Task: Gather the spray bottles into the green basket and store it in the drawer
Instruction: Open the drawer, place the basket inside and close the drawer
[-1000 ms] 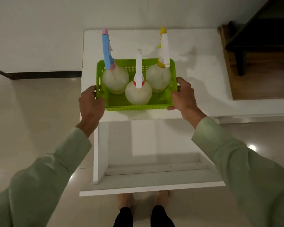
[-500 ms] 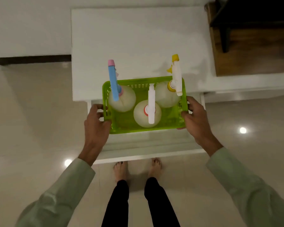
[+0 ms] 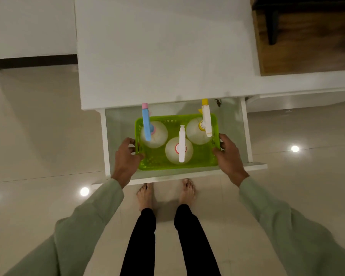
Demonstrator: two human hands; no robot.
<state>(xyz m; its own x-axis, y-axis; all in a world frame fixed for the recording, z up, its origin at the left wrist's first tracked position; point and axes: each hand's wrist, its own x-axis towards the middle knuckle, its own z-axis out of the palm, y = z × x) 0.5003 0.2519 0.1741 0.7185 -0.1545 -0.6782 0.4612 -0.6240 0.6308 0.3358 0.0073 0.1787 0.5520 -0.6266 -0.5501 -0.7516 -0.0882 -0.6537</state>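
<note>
The green basket sits low inside the open white drawer, near its front. Three spray bottles stand in it: one with a blue and pink head at the left, one with a white head and red collar in the middle front, one with a yellow-tipped head at the right. My left hand grips the basket's left rim and my right hand grips its right rim. Whether the basket's base touches the drawer floor is hidden.
The white cabinet top lies above the drawer. A wooden platform with a dark chair leg is at the upper right. My bare feet stand on the glossy tiled floor just in front of the drawer.
Both hands have carried the basket with its bottles from the cabinet top, toward me and down into the open drawer. My view has tilted further downward.
</note>
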